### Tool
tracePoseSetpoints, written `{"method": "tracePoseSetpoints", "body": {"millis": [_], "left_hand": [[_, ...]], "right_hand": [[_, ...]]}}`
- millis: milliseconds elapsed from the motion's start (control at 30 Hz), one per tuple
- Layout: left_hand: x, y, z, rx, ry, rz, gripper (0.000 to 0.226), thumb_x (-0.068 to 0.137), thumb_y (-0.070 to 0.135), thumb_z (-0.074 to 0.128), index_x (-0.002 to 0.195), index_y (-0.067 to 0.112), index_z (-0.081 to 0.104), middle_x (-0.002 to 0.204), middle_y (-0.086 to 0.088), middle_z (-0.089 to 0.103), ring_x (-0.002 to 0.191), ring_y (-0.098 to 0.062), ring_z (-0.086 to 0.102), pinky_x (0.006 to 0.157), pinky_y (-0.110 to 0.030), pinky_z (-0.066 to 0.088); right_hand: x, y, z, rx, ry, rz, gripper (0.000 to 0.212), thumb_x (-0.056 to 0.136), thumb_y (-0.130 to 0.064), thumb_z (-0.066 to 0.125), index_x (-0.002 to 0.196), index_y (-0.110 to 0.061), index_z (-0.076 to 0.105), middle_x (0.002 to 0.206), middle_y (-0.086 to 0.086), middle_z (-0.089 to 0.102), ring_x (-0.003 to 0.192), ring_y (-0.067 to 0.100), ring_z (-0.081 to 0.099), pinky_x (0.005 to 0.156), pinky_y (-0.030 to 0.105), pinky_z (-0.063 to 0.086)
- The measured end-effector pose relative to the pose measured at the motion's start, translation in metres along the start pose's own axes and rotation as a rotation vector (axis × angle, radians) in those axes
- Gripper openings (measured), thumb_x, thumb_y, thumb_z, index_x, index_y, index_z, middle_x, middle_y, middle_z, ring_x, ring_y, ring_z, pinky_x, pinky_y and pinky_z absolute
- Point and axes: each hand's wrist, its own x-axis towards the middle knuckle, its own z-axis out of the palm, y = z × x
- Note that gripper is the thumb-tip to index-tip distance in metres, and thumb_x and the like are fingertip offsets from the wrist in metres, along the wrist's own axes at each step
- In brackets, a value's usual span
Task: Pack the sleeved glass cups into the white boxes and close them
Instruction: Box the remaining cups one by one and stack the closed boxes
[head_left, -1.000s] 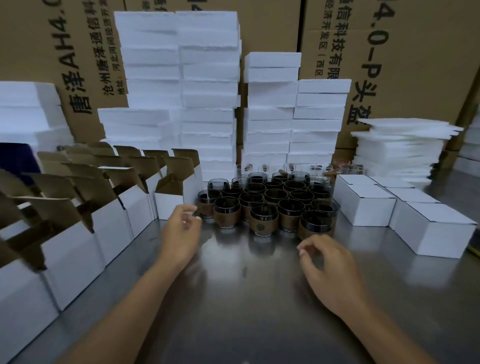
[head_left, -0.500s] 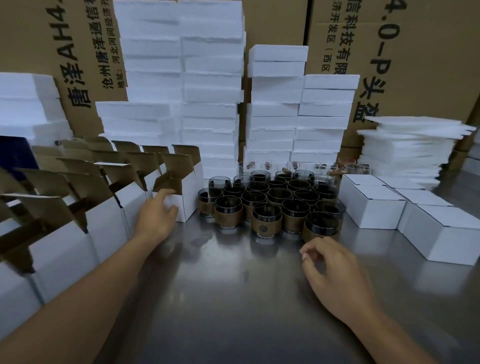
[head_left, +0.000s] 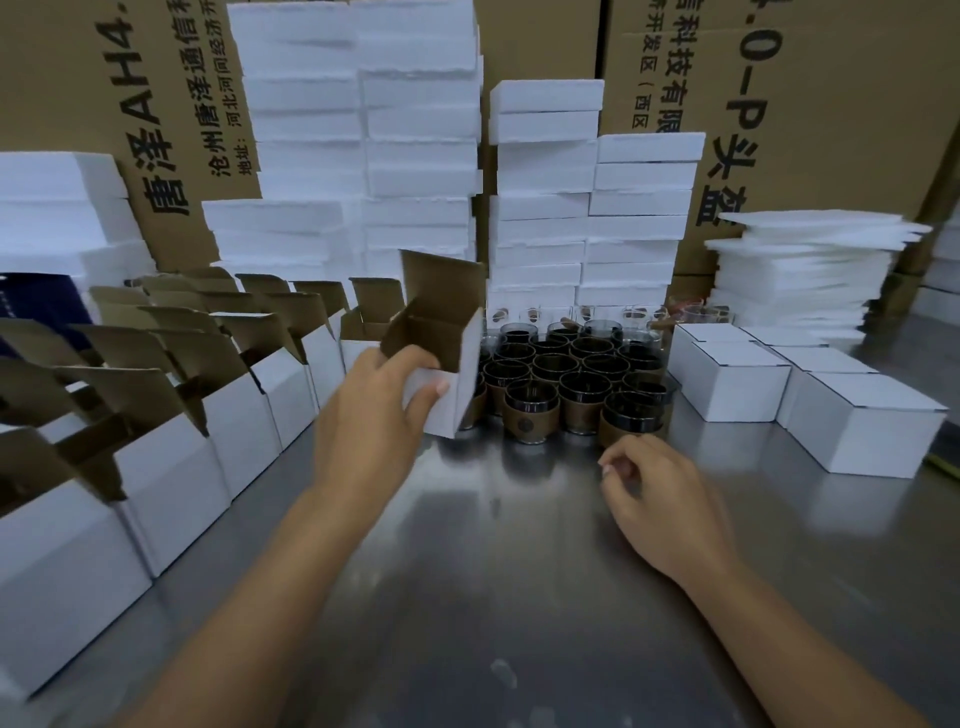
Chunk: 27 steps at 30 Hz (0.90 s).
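Observation:
My left hand (head_left: 371, 415) grips an open white box (head_left: 457, 384) with a brown inside, lifted just above the metal table, its lid flap standing up. Right behind and beside it stand several dark glass cups with brown sleeves (head_left: 571, 379), clustered at the table's middle. My right hand (head_left: 657, 493) hovers low over the table in front of the cups, fingers loosely curled, holding nothing. It is a short way from the nearest sleeved cup (head_left: 626, 423).
A row of open white boxes (head_left: 171, 415) lines the left side. Closed white boxes (head_left: 810, 395) sit at the right. Stacks of white foam blocks (head_left: 415, 156) and foam sheets (head_left: 800, 275) stand behind, before big cardboard cartons (head_left: 810, 104). A few bare glasses (head_left: 696, 312) stand behind the cups.
My left hand reached to the row's end box, took hold of it and lifted it rightward in front of the cups. My right hand has stayed almost still.

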Motion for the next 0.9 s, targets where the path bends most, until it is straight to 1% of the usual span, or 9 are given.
{"method": "tracePoseSetpoints", "body": {"millis": [200, 267, 333, 400, 467, 533, 667, 733, 900], "left_hand": [[-0.034, 0.042, 0.020, -0.057, -0.075, 0.064, 0.013, 0.092, 0.041, 0.054, 0.103, 0.036, 0.057, 0.093, 0.003, 0.047, 0.075, -0.019, 0.053, 0.066, -0.035, 0.050], [-0.042, 0.046, 0.025, -0.007, -0.072, 0.138, 0.014, 0.090, 0.037, 0.059, 0.103, 0.032, 0.061, 0.087, 0.003, 0.043, 0.071, -0.019, 0.049, 0.058, -0.030, 0.043], [-0.047, 0.049, 0.027, 0.030, -0.075, 0.234, 0.013, 0.086, 0.032, 0.066, 0.097, 0.025, 0.066, 0.080, 0.001, 0.041, 0.065, -0.021, 0.046, 0.052, -0.028, 0.033], [-0.049, 0.051, 0.028, 0.045, -0.071, 0.293, 0.013, 0.082, 0.028, 0.072, 0.091, 0.020, 0.069, 0.075, 0.000, 0.042, 0.060, -0.021, 0.045, 0.049, -0.026, 0.030], [-0.050, 0.052, 0.030, 0.050, -0.060, 0.320, 0.014, 0.078, 0.025, 0.076, 0.088, 0.018, 0.070, 0.071, -0.001, 0.044, 0.056, -0.020, 0.045, 0.047, -0.025, 0.032], [-0.051, 0.053, 0.032, 0.034, -0.058, 0.328, 0.017, 0.074, 0.023, 0.079, 0.088, 0.017, 0.071, 0.070, -0.003, 0.048, 0.054, -0.020, 0.048, 0.045, -0.027, 0.038], [-0.052, 0.054, 0.037, 0.016, -0.051, 0.323, 0.020, 0.072, 0.022, 0.081, 0.089, 0.016, 0.072, 0.070, -0.005, 0.053, 0.053, -0.021, 0.051, 0.045, -0.029, 0.045], [-0.052, 0.053, 0.040, 0.030, -0.038, 0.319, 0.023, 0.072, 0.023, 0.081, 0.092, 0.015, 0.072, 0.072, -0.005, 0.055, 0.054, -0.022, 0.054, 0.046, -0.031, 0.048], [-0.053, 0.053, 0.044, -0.002, 0.018, 0.320, 0.040, 0.075, 0.025, 0.079, 0.109, 0.011, 0.063, 0.089, -0.004, 0.063, 0.066, -0.023, 0.061, 0.056, -0.032, 0.052]], "right_hand": [[-0.004, -0.002, -0.001, -0.007, 0.061, 0.007, 0.006, 0.083, -0.019, 0.057, 0.083, -0.024, 0.060, 0.082, -0.010, 0.055, 0.078, 0.013, 0.054, 0.065, 0.031, 0.046], [-0.002, 0.000, -0.001, 0.032, 0.116, 0.028, 0.007, 0.085, -0.018, 0.057, 0.089, -0.023, 0.061, 0.084, -0.009, 0.054, 0.081, 0.015, 0.055, 0.065, 0.032, 0.045], [0.001, 0.003, 0.001, 0.090, 0.164, 0.076, 0.025, 0.086, -0.017, 0.058, 0.111, -0.023, 0.056, 0.095, -0.005, 0.054, 0.090, 0.018, 0.056, 0.070, 0.032, 0.045], [0.004, 0.007, 0.002, 0.128, 0.147, 0.145, 0.056, 0.087, -0.017, 0.058, 0.138, -0.025, 0.036, 0.119, 0.003, 0.048, 0.110, 0.021, 0.050, 0.084, 0.036, 0.045], [0.007, 0.010, 0.002, 0.114, 0.090, 0.193, 0.075, 0.086, -0.017, 0.059, 0.147, -0.031, 0.017, 0.136, 0.007, 0.037, 0.126, 0.024, 0.037, 0.094, 0.039, 0.039], [0.009, 0.014, 0.004, 0.093, 0.015, 0.219, 0.081, 0.087, -0.018, 0.059, 0.148, -0.036, 0.011, 0.144, 0.010, 0.029, 0.133, 0.027, 0.029, 0.101, 0.041, 0.035], [0.013, 0.021, 0.008, 0.029, -0.136, 0.258, 0.075, 0.088, -0.023, 0.058, 0.148, -0.037, 0.016, 0.154, 0.013, 0.015, 0.141, 0.032, 0.018, 0.113, 0.043, 0.025], [0.014, 0.022, 0.009, 0.049, -0.117, 0.259, 0.069, 0.087, -0.022, 0.059, 0.145, -0.035, 0.025, 0.153, 0.013, 0.018, 0.139, 0.032, 0.021, 0.112, 0.043, 0.027], [0.013, 0.019, 0.009, 0.130, 0.034, 0.220, 0.041, 0.083, -0.018, 0.065, 0.118, -0.025, 0.046, 0.136, 0.007, 0.037, 0.114, 0.024, 0.046, 0.089, 0.032, 0.042]]}}
